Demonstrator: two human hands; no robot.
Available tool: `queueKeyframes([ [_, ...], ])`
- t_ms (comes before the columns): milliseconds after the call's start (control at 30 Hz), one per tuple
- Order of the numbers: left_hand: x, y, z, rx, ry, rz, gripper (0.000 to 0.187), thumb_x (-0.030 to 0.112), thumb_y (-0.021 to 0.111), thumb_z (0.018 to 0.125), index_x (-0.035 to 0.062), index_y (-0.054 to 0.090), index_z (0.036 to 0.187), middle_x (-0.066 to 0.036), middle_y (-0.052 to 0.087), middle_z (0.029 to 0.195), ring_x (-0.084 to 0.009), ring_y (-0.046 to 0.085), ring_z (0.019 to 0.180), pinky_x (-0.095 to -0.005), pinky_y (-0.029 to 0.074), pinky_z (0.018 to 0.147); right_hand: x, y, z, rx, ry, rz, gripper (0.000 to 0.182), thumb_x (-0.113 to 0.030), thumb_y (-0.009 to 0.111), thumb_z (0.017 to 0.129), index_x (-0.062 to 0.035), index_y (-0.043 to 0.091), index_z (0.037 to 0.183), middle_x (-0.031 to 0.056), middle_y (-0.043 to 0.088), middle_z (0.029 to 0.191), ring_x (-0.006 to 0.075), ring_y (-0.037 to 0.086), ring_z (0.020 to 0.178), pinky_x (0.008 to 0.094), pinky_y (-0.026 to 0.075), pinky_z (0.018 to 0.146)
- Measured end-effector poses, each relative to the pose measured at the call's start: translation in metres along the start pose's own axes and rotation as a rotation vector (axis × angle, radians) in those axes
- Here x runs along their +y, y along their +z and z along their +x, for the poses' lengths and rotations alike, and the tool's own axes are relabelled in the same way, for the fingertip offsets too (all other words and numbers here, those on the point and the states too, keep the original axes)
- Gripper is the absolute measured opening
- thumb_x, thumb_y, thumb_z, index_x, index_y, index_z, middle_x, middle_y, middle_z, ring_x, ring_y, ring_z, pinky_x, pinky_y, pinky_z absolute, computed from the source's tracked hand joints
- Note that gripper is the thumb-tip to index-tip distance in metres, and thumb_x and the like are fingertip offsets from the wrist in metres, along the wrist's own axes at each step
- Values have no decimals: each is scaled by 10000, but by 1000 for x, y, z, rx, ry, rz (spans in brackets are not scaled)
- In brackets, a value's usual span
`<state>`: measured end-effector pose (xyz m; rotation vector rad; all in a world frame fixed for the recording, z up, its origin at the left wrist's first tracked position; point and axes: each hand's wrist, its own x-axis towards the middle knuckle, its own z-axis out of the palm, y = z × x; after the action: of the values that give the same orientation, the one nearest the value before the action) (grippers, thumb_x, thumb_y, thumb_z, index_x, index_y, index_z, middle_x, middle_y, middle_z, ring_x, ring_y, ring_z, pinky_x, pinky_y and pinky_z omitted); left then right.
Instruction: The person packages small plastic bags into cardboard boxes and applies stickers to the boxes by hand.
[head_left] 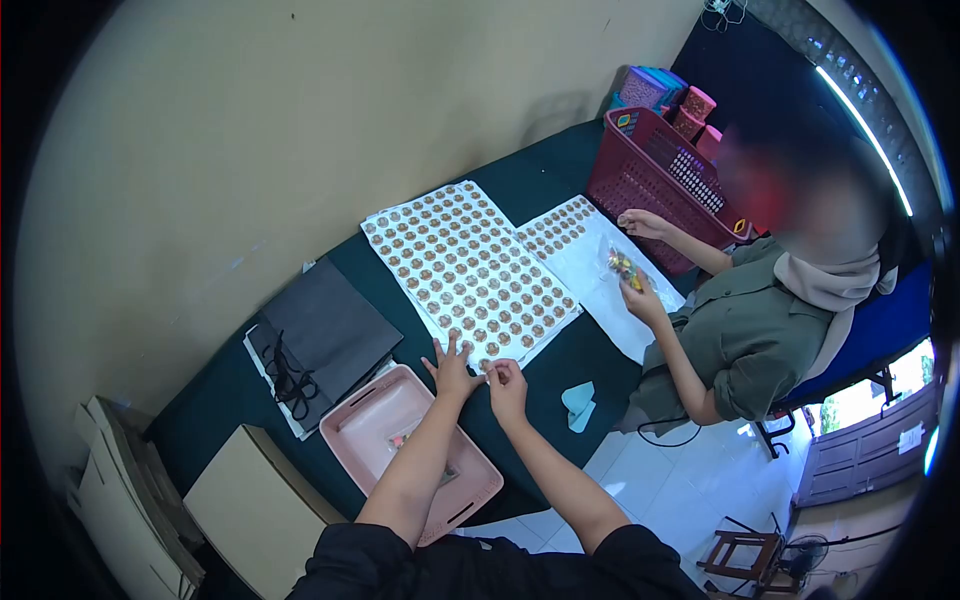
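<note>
A white sheet (424, 301) covered with rows of small round brown stickers lies on the dark green table. My left hand (453, 372) rests at the sheet's near corner, fingers spread. Beside it, my right hand (506, 386) has its thumb and fingertips pinched together at the sheet's edge; what they hold, if anything, is too small to make out. Under my left forearm stands a pink basket (345, 425) with a few small items inside.
On the right a co-worker (735, 320) holds a clear bag of colourful pieces (625, 268) over a second sticker sheet (590, 262). Behind are a maroon basket (640, 165) and stacked tubs (642, 88). Black bags (330, 320), cardboard boxes (250, 510) and light blue paper (578, 402) lie around.
</note>
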<state>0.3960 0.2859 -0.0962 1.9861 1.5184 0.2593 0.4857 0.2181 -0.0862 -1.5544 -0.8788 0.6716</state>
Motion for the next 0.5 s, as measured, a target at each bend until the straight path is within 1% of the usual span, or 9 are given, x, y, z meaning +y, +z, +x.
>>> queueKeyframes([
  [100,1,-2,-5,-22,47,63,852,367,751,603,197,363,1342,-60,136,1470,-404,59,1334,-649,13,1001,-9,-7,-25,22,43,176,143,-47,642,798,-11,511,839,32,590,723,43,526,679,174,400,590],
  [133,7,-16,-8,-164,60,187,894,354,728,646,224,247,1389,-91,134,1466,-423,64,1326,-644,70,1006,-16,-11,-35,44,50,177,162,-40,662,778,-7,511,826,41,594,725,57,534,678,176,405,605],
  [167,5,-22,-10,-154,63,192,894,354,728,646,224,247,1389,-91,134,1466,-423,64,1326,-644,70,1006,-21,-17,-44,44,42,185,162,-40,662,778,-7,511,826,41,594,725,57,534,678,176,405,605],
  [233,0,-33,-19,-59,277,85,825,308,689,704,235,238,1391,-126,143,1457,-423,84,1323,-614,152,1014,-32,-31,-68,118,40,243,179,-77,670,779,8,537,862,46,614,733,67,543,656,190,427,602],
  [300,-3,-54,-44,42,368,140,748,237,641,754,238,244,1388,-154,157,1446,-436,118,1312,-583,212,1011,-48,-50,-95,132,77,106,156,-68,667,779,19,572,866,58,628,751,79,570,688,195,441,628],
  [367,-14,-75,-76,116,520,-72,690,201,619,769,214,285,1372,-176,176,1434,-451,162,1294,-562,231,1010,-41,-66,-117,89,153,95,158,-63,669,774,33,609,884,70,641,779,103,595,747,202,451,687],
  [400,-23,-84,-96,155,582,-172,591,162,595,775,168,375,1323,-192,260,1398,-428,255,1268,-488,274,1016,-35,-72,-129,106,160,91,131,-61,670,772,31,621,853,75,647,789,106,599,753,206,455,695],
  [433,-34,-96,-120,168,570,-165,591,162,595,775,168,375,1323,-192,260,1398,-428,255,1268,-488,274,1016,-28,-77,-140,118,168,85,107,-58,670,770,29,634,822,80,652,798,110,603,759,209,459,704],
  [500,-62,-122,-177,63,534,-330,489,132,578,776,122,465,1251,-190,355,1346,-371,346,1236,-403,313,1009,-20,-81,-160,117,139,59,88,-42,662,772,19,638,831,76,647,806,103,600,747,214,462,692],
])
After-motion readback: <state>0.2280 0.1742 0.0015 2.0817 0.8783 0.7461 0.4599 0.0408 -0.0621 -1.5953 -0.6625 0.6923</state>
